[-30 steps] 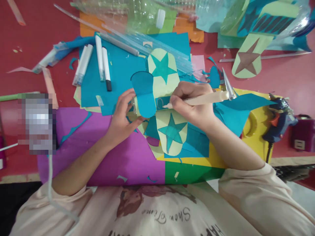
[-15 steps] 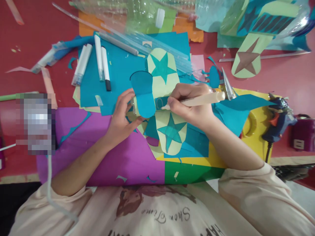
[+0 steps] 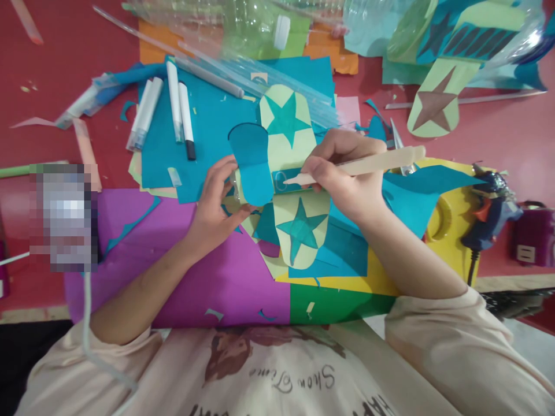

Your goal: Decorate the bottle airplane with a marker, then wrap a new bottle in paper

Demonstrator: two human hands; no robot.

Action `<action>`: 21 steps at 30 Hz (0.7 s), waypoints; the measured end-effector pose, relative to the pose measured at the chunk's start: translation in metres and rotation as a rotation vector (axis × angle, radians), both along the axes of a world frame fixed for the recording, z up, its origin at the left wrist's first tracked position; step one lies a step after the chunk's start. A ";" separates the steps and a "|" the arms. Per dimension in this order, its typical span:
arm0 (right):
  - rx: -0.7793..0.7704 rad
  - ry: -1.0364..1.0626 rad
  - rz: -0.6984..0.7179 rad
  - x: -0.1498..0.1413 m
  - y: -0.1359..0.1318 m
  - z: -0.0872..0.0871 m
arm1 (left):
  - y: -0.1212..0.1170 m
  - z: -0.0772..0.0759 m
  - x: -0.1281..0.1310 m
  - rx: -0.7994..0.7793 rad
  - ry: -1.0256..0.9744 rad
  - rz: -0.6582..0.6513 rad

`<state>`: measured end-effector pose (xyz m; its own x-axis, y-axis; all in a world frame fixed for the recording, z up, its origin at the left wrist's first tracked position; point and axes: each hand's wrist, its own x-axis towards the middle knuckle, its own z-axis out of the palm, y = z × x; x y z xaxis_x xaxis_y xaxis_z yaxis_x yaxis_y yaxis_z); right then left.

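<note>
A paper aeroplane model (image 3: 289, 173) lies in the middle, with pale green wings that carry teal stars and a teal nose piece (image 3: 254, 164). My left hand (image 3: 214, 205) grips the model at its nose, fingers curled round the edge. My right hand (image 3: 344, 173) is closed on a cream marker pen (image 3: 373, 163). The pen's tip rests on the teal strip (image 3: 286, 179) between the wings, beside a small drawn oval.
Three white markers (image 3: 173, 112) lie on a teal sheet (image 3: 208, 124) at the upper left. Clear plastic bottles (image 3: 243, 23) and a second star wing (image 3: 436, 104) sit at the back. A glue gun (image 3: 492, 208) rests at the right. Scissors (image 3: 401, 147) lie behind my right hand. Purple, green and yellow sheets cover the front.
My right hand has tilted the pen so that its back end rose and swung right, with the tip kept on the teal strip. My left hand has stayed put.
</note>
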<state>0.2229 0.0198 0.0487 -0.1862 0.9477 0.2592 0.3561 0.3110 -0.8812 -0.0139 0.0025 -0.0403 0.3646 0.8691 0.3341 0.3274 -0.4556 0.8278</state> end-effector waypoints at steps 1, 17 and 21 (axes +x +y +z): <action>0.009 -0.002 0.008 0.000 0.000 -0.001 | 0.000 0.000 0.000 -0.004 0.002 0.001; -0.023 -0.078 0.090 -0.005 -0.002 0.001 | -0.001 0.002 0.001 -0.011 0.034 0.015; -0.012 -0.061 0.106 -0.005 -0.002 0.001 | -0.001 0.003 0.001 -0.011 0.017 0.016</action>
<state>0.2182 0.0176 0.0495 -0.3004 0.9249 0.2328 0.3748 0.3390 -0.8629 -0.0130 0.0012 -0.0370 0.3557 0.8786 0.3188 0.3486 -0.4412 0.8269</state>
